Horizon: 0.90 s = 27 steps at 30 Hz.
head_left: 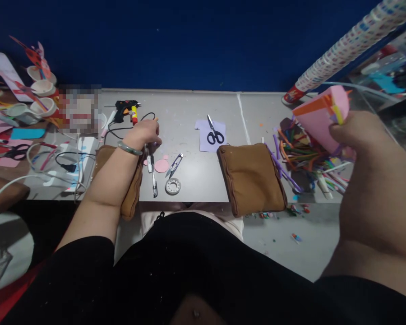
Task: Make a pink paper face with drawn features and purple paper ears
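My left hand (pixel 145 132), with a bangle at the wrist, is over the table, its fingers curled. A small orange tip shows at the fingers; what they hold, if anything, is mostly hidden. Below it lie a capped pen (pixel 154 178), a white marker-like stick (pixel 149 160), pink paper circles (pixel 161 165), thread snips (pixel 175 165) and a tape roll (pixel 173 186). At the right, my right hand (pixel 362 128) grips pink and orange paper sheets (pixel 325 115), raised above a heap of pipe cleaners (pixel 299 151). Black-handled scissors (pixel 215 135) rest on purple paper (pixel 205 141) mid-table.
Two brown cushions (pixel 253 178) lie on the table's front edge. A black glue gun (pixel 123 109) and glue stick (pixel 134 114) are beyond my left hand. A power strip (pixel 88 155) with cables and cups of supplies (pixel 42 106) stand left. A tall stack of paper cups (pixel 345 49) leans right.
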{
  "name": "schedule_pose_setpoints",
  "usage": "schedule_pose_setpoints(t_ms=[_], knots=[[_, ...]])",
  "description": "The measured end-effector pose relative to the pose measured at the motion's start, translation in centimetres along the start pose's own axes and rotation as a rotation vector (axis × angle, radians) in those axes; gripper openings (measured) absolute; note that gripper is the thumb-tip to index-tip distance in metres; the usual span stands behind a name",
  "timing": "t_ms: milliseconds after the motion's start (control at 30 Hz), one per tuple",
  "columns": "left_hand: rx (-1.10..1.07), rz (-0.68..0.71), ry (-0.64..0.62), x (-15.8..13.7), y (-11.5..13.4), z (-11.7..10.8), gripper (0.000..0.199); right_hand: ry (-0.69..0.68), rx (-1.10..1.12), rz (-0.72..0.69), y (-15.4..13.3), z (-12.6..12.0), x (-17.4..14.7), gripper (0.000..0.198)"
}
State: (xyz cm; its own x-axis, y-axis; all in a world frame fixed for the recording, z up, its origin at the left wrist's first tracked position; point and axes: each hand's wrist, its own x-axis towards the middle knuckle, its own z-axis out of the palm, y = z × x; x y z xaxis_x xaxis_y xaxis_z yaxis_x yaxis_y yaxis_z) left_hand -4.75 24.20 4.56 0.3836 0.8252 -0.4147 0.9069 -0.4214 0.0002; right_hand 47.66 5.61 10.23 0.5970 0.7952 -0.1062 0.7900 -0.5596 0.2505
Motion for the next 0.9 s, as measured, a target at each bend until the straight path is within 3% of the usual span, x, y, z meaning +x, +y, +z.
schedule_pose_setpoints(t_ms=[67,167,533,733,900], knots=[[-0.013,-0.008,0.007,0.0,0.0,0.0,0.043,-0.092,-0.093,0.108,-0.4,-1.5,-0.6,0.053],[-0.015,-0.006,-0.006,0.2,-0.2,0.0,0.045,-0.12,-0.158,0.125,-1.0,-3.5,-1.5,0.054],[-0.008,-0.01,-0.007,0.5,-0.5,0.3,0.049,0.119,-0.127,0.103,-1.7,-7.9,-4.4,0.05],[0.009,-0.01,-0.028,0.1,-0.4,-0.1,0.044,0.27,-0.009,0.075,-0.5,-8.0,-4.8,0.046],[0.001,-0.021,-0.023,-0.2,-0.3,-0.4,0.041,0.363,0.15,0.057,1.1,-7.9,-4.3,0.058]])
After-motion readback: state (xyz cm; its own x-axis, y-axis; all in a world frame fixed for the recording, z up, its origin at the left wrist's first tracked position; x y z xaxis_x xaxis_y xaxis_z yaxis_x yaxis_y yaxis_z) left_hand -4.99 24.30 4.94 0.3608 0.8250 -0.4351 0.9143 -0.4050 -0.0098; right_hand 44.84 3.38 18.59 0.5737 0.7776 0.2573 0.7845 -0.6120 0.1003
